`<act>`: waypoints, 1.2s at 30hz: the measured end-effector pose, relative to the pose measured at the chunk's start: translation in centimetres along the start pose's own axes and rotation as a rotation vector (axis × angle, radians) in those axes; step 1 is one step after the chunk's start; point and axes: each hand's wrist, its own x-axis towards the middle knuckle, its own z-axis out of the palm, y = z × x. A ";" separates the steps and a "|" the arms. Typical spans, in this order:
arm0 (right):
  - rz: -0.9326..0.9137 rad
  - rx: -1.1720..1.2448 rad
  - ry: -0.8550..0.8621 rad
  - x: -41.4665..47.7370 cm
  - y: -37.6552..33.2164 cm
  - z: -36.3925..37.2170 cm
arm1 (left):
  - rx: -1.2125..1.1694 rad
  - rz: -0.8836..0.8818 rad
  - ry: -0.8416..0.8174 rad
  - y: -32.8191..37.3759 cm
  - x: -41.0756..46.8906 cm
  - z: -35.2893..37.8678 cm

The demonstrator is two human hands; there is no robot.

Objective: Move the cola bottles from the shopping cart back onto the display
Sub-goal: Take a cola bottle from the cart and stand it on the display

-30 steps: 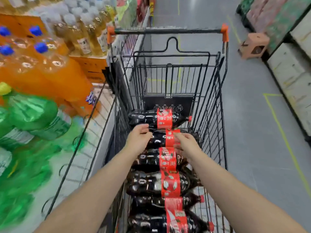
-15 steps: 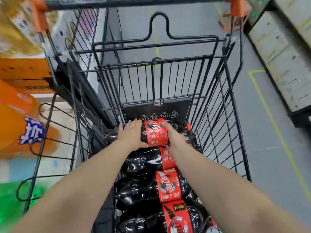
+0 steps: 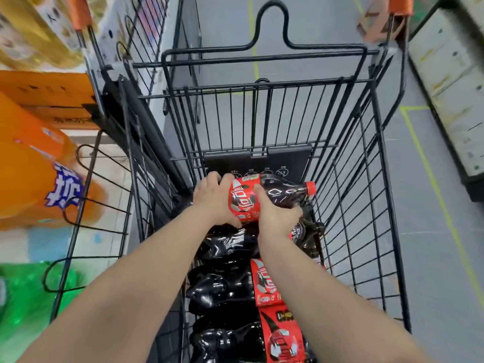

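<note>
A black wire shopping cart (image 3: 348, 163) holds several dark cola bottles with red labels, lying crosswise in a row. The farthest cola bottle (image 3: 277, 191) is raised a little off the row, its red cap pointing right. My left hand (image 3: 212, 197) grips its base end and my right hand (image 3: 275, 213) wraps its middle by the label. More cola bottles (image 3: 222, 289) lie under my forearms toward me. The display (image 3: 86, 195) with black wire dividers stands left of the cart.
Orange soda bottles (image 3: 34, 179) and green bottles (image 3: 26, 292) fill the display at left, with orange cartons (image 3: 47, 95) behind. Grey aisle floor with yellow tape (image 3: 429, 184) lies to the right, edged by pale stacked cartons (image 3: 450, 74). A pink stool (image 3: 377, 24) stands beyond the cart.
Both hands moved from a nearer bottle to the farthest one and closed on it. It has since lifted and tilted, its cap now showing at right. My view dipped closer into the cart.
</note>
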 end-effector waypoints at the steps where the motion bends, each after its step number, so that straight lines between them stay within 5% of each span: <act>1: -0.057 0.009 -0.012 -0.6 0.0 -0.4 | -0.056 0.027 0.018 0.0 -0.3 0.0; 13: -0.852 -0.346 -0.409 -10.8 -6.3 -6.5 | -0.660 -0.251 0.405 2.3 -14.0 -5.0; 18: -0.832 -0.403 -0.630 -15.6 -7.8 -11.8 | -0.794 -0.357 0.456 4.8 -23.1 -4.6; 36: -1.249 -0.374 -1.276 -37.3 0.8 -34.5 | -0.923 -0.796 1.029 13.1 -58.9 2.3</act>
